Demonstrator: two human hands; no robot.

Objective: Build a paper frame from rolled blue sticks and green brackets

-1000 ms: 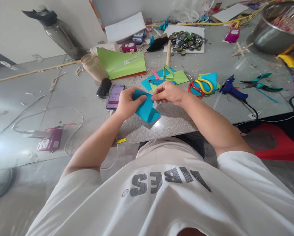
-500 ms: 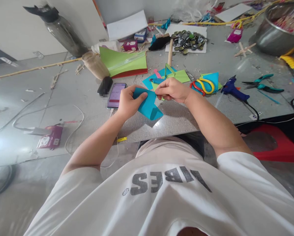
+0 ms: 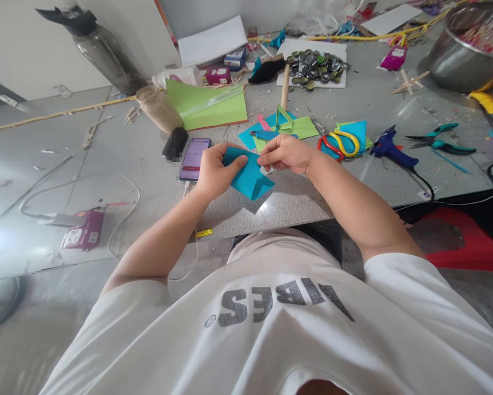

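Observation:
A folded piece of blue paper [image 3: 248, 178] is held above the near edge of the table. My left hand [image 3: 217, 171] grips its left side, thumb on top and the other fingers hidden underneath. My right hand [image 3: 285, 153] pinches the paper's upper right edge between thumb and forefinger. Just beyond the hands lie green paper strips [image 3: 306, 127] and a blue cutter [image 3: 265, 134] on more blue paper. Scissors with red and yellow handles [image 3: 345, 144] rest to the right of my right hand. Beside my left hand is a phone [image 3: 192, 156] with a lit screen.
To the right lie a blue glue gun [image 3: 395, 151] and teal-handled pliers [image 3: 440, 142]. Green sheets [image 3: 209, 107], a jar [image 3: 158, 107] and a heap of bottle caps [image 3: 316, 68] sit farther back. A metal pot [image 3: 456, 66] stands at the far right.
My right hand has shifted slightly left along the paper's edge. The paper's lower right end, earlier curled, now looks flatter with a crease. My left hand keeps its hold.

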